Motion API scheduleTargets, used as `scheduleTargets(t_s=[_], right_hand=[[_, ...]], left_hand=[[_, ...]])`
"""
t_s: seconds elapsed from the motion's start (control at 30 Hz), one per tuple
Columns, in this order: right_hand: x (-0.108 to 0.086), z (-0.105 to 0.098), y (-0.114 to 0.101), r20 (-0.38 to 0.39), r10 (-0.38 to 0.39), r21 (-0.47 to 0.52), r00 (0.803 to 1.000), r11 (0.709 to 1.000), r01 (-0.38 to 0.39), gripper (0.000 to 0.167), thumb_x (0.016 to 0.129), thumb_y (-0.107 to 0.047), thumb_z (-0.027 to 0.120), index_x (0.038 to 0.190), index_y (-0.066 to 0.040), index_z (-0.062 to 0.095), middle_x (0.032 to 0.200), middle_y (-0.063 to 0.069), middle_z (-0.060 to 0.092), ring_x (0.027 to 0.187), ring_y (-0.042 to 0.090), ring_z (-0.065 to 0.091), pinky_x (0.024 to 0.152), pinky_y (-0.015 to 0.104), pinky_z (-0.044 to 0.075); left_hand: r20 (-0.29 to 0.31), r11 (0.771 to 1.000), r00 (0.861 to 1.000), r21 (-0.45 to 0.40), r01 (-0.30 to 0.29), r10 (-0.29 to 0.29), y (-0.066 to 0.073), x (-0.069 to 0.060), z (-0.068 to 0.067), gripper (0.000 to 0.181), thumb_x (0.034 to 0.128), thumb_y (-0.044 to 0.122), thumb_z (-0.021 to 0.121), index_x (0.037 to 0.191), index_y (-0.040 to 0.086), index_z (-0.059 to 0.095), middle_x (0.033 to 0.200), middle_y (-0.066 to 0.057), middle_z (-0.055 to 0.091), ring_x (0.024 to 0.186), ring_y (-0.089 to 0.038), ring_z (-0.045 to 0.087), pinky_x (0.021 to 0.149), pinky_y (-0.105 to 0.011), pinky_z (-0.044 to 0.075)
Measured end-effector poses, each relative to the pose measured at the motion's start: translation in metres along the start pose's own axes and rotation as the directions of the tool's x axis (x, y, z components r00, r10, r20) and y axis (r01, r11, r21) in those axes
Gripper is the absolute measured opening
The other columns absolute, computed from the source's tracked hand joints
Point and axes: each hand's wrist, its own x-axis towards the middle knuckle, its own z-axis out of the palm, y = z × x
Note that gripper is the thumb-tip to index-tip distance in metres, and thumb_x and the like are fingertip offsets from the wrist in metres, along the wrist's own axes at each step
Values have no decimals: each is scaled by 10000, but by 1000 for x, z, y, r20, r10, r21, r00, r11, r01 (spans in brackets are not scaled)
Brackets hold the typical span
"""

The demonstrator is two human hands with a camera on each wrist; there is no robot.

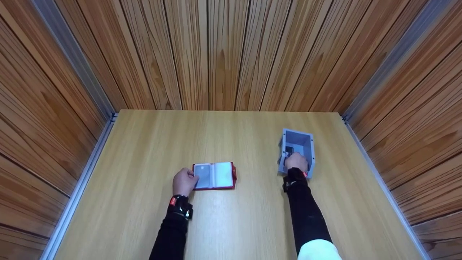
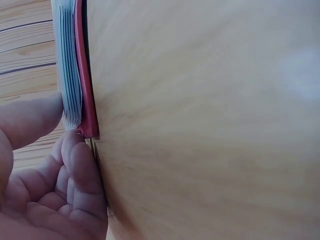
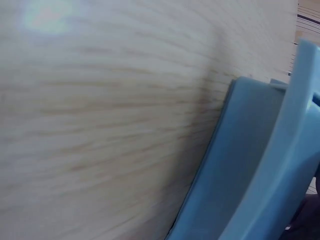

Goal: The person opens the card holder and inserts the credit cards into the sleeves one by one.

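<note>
A red card holder (image 1: 234,173) lies spread on the table, its clear plastic sleeves (image 1: 222,174) facing up. My left hand (image 1: 184,181) pinches its left edge. In the left wrist view the thumb (image 2: 37,117) presses the stacked sleeves (image 2: 70,65), while a curled finger (image 2: 82,160) touches the corner of the red cover (image 2: 86,85). My right hand (image 1: 297,161) reaches down into a blue-grey open box (image 1: 312,144); its fingers are hidden. Beside that hand, inside the box, sits a small dark item (image 1: 289,151), too small to identify. The box wall (image 3: 245,145) fills the right of the right wrist view.
The wooden table (image 1: 249,141) carries the box on its right side and the card holder near the middle. Wood-plank walls (image 1: 223,54) enclose the back and both sides, with grey metal rails (image 1: 83,169) along the side edges.
</note>
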Motion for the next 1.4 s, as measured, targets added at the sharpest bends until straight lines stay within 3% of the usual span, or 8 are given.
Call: scheduleTargets(t_s=[0.33,0.5,0.83,1.03,1.27,1.4], right_hand=[[-1,-2,3,-45,-40,28,998,999,42,247,915,-138,512,911,54,668,978,255,683,942,420,640,817,539,482],[-3,-3,3,-65,-43,48,997,998,46,254,933,-152,521,962,65,650,989,262,678,953,423,636,821,536,475],[-1,3,8,-145,-53,87,988,994,66,246,950,-140,548,1052,63,644,1014,255,675,973,418,633,833,532,471],[-2,2,7,-135,-25,134,990,990,43,339,958,-137,553,1240,40,615,1142,252,654,1073,405,611,903,513,467],[-3,0,6,-81,1,167,997,986,12,353,979,-138,542,1305,-6,569,1224,223,619,1146,380,572,948,498,444],[-4,-1,8,-90,-17,197,996,980,35,354,982,-102,517,1322,-9,552,1199,231,634,1120,397,582,939,505,444]], left_hand=[[-9,1000,1000,5,-15,15,-1,0,1,168,796,89,756,879,3,638,785,-74,639,754,-245,606,703,-379,475],[-16,999,999,21,-37,37,0,1,0,165,796,82,756,867,-3,632,774,-78,637,751,-254,607,701,-388,473],[7,1000,1000,18,-13,13,0,0,0,169,817,98,752,884,1,631,789,-74,629,757,-244,596,708,-382,468],[4,1000,1000,19,-23,23,0,1,-1,171,809,105,751,881,7,630,793,-73,635,764,-246,601,719,-386,470],[11,1000,1000,12,-9,9,1,0,-1,170,817,100,748,889,4,628,790,-71,632,762,-239,596,705,-373,464],[-2,1000,1000,1,-23,23,1,-2,-2,168,810,86,753,888,-3,635,784,-77,640,756,-247,605,695,-374,469]])
